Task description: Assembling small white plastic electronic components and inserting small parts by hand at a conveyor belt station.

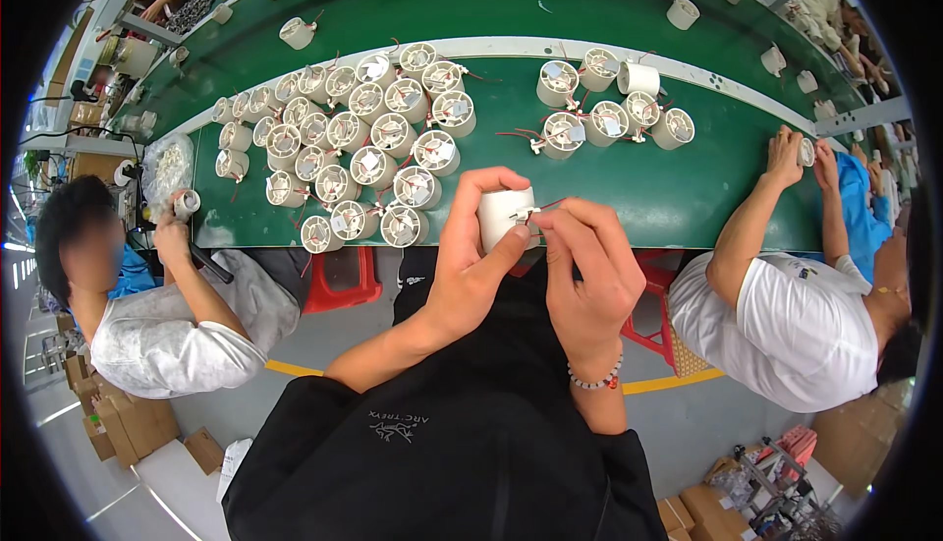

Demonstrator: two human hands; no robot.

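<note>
Left hand [466, 271] clamps white plastic cylinder [499, 211], likely steadying, at green bench's [707, 219] near edge; right hand [594, 281] pinches thin red wire [551, 205]

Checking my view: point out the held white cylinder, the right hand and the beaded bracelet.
White cylinder [499, 212], head view: its side wall.
Right hand [593, 297], head view: its middle.
Beaded bracelet [591, 385], head view: its pale beads.

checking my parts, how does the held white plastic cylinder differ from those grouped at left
The held white plastic cylinder is gripped by the left hand; the grouped white plastic cylinders rest on the green table. The held cylinder mainly shows its smooth outer side; the grouped cylinders mostly show open, ribbed ends. Both are white and round-sided.
</note>
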